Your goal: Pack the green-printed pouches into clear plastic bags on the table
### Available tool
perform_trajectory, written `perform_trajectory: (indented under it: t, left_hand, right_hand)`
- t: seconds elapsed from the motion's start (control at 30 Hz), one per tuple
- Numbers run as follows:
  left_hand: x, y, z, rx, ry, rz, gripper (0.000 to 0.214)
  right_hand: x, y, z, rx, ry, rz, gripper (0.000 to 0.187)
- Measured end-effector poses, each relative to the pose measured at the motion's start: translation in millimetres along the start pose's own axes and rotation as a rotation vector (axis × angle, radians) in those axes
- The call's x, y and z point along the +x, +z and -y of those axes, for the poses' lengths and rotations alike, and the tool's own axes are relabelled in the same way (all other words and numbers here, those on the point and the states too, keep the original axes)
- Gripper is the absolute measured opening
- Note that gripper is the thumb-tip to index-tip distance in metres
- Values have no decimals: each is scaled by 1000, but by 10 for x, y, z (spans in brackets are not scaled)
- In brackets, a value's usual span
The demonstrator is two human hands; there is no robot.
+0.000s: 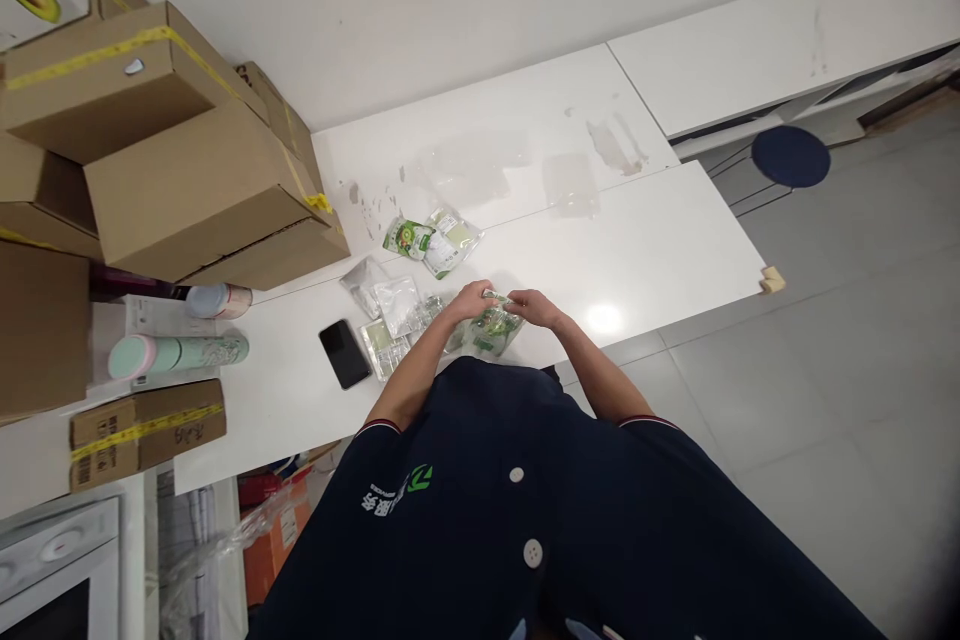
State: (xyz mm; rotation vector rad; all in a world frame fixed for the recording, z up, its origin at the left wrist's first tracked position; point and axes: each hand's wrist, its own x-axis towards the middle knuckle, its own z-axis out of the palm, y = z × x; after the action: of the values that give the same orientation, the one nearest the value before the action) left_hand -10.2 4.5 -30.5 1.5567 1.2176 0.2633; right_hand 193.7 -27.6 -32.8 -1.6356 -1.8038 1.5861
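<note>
Both hands, left (471,302) and right (534,307), fingers closed on 1 green packet (493,328), right of the phone (344,353).

Looks like a small stockroom or packing spot: taped cardboard boxes (172,150) stacked beside a plain white table (645,250), tiled floor (847,340).

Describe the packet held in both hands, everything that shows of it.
The packet is a small pouch of clear, glossy plastic film with green print and greenish contents showing through; any lettering is too small to read. It sits low over the white table near its front edge, crumpled rather than flat. The left hand grips its left side and the right hand pinches its upper right edge. Similar packets lie just to its left.
</note>
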Motion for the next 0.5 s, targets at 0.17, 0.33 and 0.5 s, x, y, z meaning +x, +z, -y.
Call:
perform_trajectory:
  t: [0.17,0.33,0.5]
  left_hand:
    - [21,-6,-92,199,-44,-270,39]
    - [-110,75,125,564,15,-244,36]
    - [-229,256,434,781,-57,-161,45]
  right_hand:
    - [68,219,-148,449,288,-309,32]
    - [140,752,-121,455,471,-322,25]
    - [187,908,-151,314,538,-142,29]
